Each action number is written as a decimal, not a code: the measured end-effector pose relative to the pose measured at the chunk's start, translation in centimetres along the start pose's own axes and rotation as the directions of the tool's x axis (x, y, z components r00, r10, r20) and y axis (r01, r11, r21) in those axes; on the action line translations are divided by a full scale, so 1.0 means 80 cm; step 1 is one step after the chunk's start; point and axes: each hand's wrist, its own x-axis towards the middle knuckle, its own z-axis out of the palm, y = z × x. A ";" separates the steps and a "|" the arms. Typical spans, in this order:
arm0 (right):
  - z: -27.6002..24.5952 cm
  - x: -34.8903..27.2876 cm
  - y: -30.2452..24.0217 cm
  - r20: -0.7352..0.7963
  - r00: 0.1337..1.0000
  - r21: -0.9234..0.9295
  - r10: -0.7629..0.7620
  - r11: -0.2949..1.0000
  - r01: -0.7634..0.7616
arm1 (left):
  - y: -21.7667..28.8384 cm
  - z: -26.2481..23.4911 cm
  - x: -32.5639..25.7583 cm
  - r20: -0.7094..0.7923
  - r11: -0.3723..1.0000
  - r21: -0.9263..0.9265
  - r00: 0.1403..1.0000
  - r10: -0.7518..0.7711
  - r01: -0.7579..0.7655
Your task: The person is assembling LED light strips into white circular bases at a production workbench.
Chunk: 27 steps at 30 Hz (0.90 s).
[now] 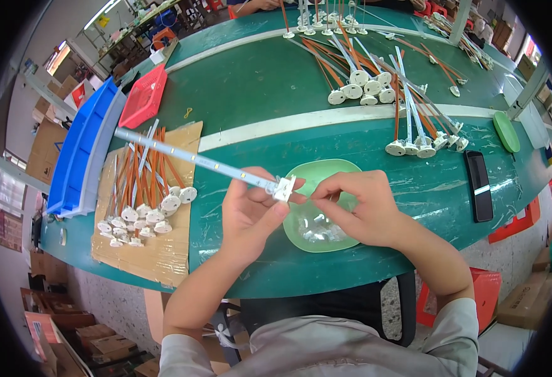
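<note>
My left hand point(251, 217) grips an LED strip point(204, 162) by the white plastic base at its end; the strip points up and to the left. Close beside that base, my right hand point(361, 204) is pinched, its thumb and forefinger pressed together on something too small to make out. Beneath both hands a light green bowl point(295, 235) holds small clear, shiny pieces. On a cardboard sheet point(182, 144) at the left lies a pile of similar strips with round white bases point(141, 217), many showing brown backs.
A blue bin point(81, 151) and a red basket point(144, 94) stand at the left. More strip bundles point(364, 85) lie across the far table and at the right point(414, 146). A phone point(478, 185) and a green dish point(506, 132) rest at the right edge. Another person's arm point(254, 6) shows at the far side.
</note>
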 end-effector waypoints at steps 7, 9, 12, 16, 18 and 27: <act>0.010 -0.005 -0.016 -0.209 0.960 0.170 -0.188 0.959 0.225 | -0.004 0.000 -0.007 0.076 0.993 -0.118 0.997 0.004 0.005; 0.014 -0.006 -0.016 -0.238 0.952 0.175 -0.195 0.955 0.239 | -0.006 0.000 -0.009 0.072 0.995 -0.100 0.997 -0.005 0.012; 0.015 -0.007 -0.014 -0.248 0.949 0.163 -0.197 0.957 0.241 | -0.011 -0.007 -0.010 0.151 0.999 -0.017 0.988 0.033 -0.031; 0.015 -0.008 -0.014 -0.238 0.949 0.115 -0.208 0.964 0.240 | -0.008 -0.003 -0.012 0.109 1.000 0.024 0.994 -0.010 0.008; 0.017 -0.008 -0.014 -0.237 0.945 0.076 -0.226 0.965 0.251 | -0.008 -0.002 -0.012 0.100 0.999 0.032 0.995 -0.008 0.005; 0.005 -0.003 -0.010 -0.131 0.894 0.068 -0.429 0.896 0.440 | -0.001 -0.010 -0.008 0.233 0.994 -0.085 0.971 -0.050 0.072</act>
